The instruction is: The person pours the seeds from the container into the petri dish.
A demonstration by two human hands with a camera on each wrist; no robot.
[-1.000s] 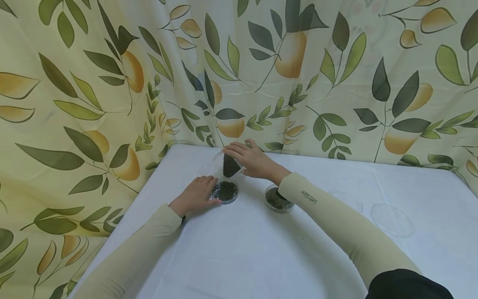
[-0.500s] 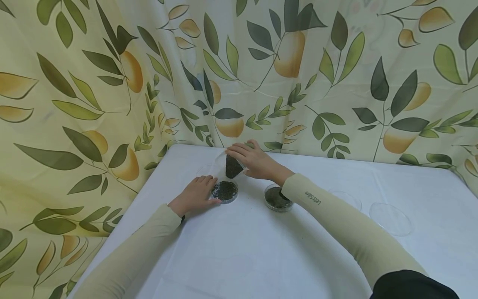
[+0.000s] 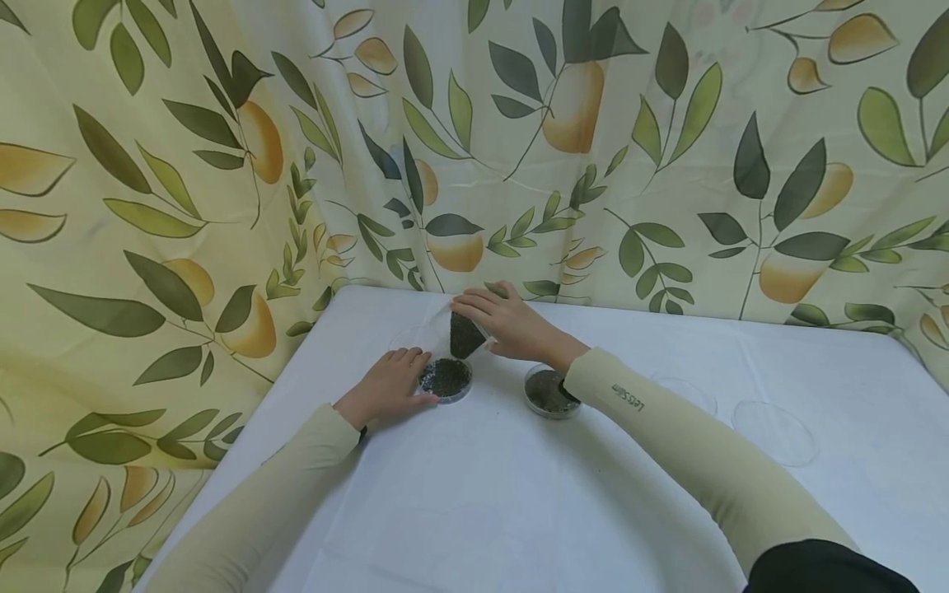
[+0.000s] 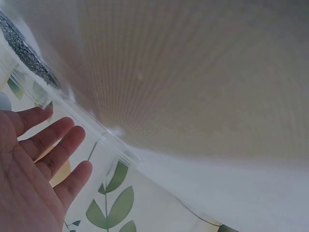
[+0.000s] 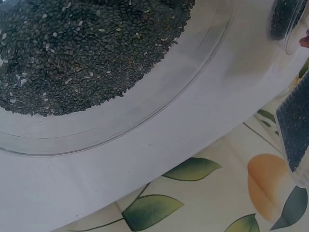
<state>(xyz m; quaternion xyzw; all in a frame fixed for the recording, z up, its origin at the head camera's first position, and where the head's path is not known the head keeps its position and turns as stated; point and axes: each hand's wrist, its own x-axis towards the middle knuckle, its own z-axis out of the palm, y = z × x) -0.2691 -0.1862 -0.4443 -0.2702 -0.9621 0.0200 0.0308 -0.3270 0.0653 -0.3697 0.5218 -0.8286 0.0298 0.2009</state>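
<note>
My right hand (image 3: 511, 325) grips a tilted clear container (image 3: 465, 334) of small black seeds just behind the left petri dish (image 3: 449, 401). That dish holds similar dark seeds. Beside it, my left hand (image 3: 387, 385) rests on the table with its fingers near or touching the dish's left side. Relaxed, spread fingers of that hand (image 4: 41, 159) show in the left wrist view near a clear rim. Under my right forearm stands a second petri dish (image 3: 550, 414) of dark seeds, partly covered by the sleeve. The right wrist view shows the tilted container (image 5: 294, 125) at its right edge.
Two clear round lids, one nearer (image 3: 774, 434) and one farther (image 3: 685, 397), lie on the white table to the right. Another faint clear round piece (image 3: 409, 336) lies behind my left hand. A leaf-and-fruit patterned curtain (image 3: 519, 198) hangs along the back.
My right hand has shifted slightly right and toward me with the seed container still tilted in it. My left hand has stayed by the left dish.
</note>
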